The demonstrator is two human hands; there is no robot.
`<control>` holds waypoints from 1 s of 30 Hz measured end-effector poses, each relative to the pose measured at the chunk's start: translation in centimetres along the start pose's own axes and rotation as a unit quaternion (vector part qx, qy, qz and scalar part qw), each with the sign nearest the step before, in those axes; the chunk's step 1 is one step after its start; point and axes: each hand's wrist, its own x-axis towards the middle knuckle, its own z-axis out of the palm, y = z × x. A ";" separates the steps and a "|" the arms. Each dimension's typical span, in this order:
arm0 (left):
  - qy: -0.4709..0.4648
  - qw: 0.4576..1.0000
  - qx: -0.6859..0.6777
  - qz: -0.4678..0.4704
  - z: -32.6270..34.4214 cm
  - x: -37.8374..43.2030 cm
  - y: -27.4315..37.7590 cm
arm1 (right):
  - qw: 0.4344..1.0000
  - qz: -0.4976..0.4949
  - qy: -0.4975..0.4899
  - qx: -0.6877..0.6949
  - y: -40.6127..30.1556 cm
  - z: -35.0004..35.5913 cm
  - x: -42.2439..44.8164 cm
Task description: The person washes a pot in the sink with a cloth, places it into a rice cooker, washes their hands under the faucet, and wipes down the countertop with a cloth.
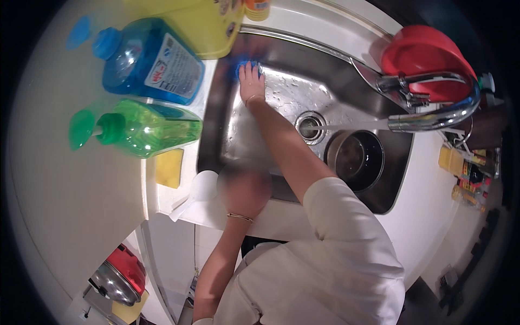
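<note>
My right hand (251, 83) lies over a blue scrubber (240, 70), pressed against the far left corner of a stainless steel sink (248, 134); its fingers are extended. Blurring hides the fingers of my left hand (244, 191), which is at the sink's near rim, beside a white paper roll (202, 186). Water runs from a chrome faucet (426, 122) over the drain (310, 128). A dark round pot (355, 160) stands in the sink's right part, with some liquid inside.
Left of the sink are a blue detergent bottle (134, 61), a green pump bottle (150, 128) and a yellow sponge (169, 167). A yellow container (199, 24) stands behind them. A red basin (426, 53) is behind the faucet. Several condiment bottles (473, 178) stand at the far right.
</note>
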 end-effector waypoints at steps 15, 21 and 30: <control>0.083 0.994 0.043 0.057 1.3 -0.4 -0.7 | 0.933 0.247 -0.184 0.188 11.9 -15.9 -10.3; 0.094 0.995 0.024 0.034 2.2 -0.9 -1.6 | 0.981 0.136 -0.113 0.076 20.5 -19.0 -7.9; 0.150 0.985 0.012 0.089 0.7 -0.2 0.2 | 0.800 0.466 -0.355 -0.129 25.6 -8.5 -8.7</control>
